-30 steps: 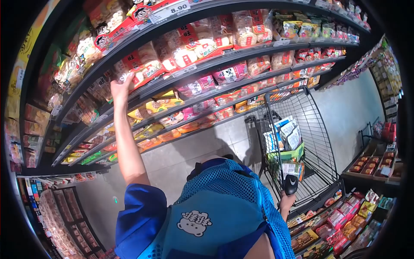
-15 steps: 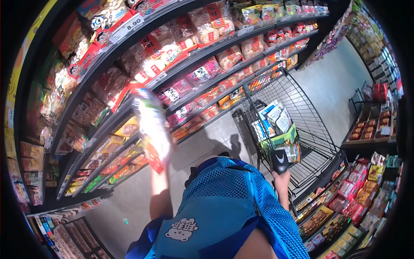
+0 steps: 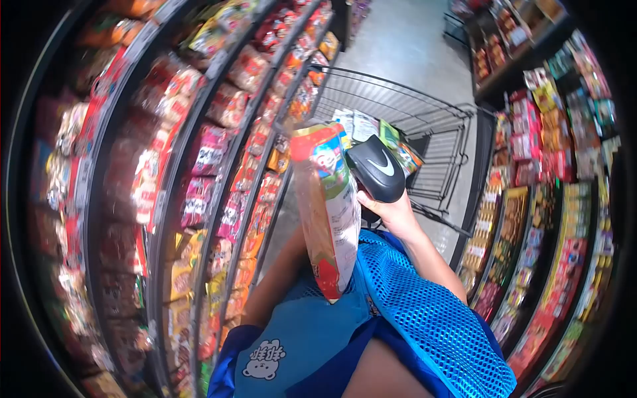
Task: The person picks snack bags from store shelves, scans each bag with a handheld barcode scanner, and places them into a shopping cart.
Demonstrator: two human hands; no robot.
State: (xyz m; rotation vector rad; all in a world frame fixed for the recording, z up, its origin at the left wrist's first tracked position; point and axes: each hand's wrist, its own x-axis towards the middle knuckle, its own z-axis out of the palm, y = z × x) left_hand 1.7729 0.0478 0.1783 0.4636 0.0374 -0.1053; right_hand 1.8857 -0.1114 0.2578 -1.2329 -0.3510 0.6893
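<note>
A tall snack bag (image 3: 337,219), red at the top and mostly white on its printed side, stands upright in front of my chest. My left forearm (image 3: 284,255) runs up behind it; the bag hides most of my left hand, which grips it. My right hand (image 3: 393,213) is closed around a black rounded handheld object (image 3: 377,171) bearing a white swoosh mark, just right of the bag. What this object is, I cannot tell. Beyond both hands is a black wire shopping cart (image 3: 441,147), partly covered by them.
White and green packets (image 3: 363,125) lie in the cart. On the left, shelves (image 3: 149,192) of bagged snacks run along the aisle. More shelves (image 3: 524,265) of boxed and packed goods line the right. Grey floor (image 3: 391,33) stretches ahead.
The snack bag has come from beside the left shelves to right in front of me, next to the black object. My view has turned, and the black object appears nearer.
</note>
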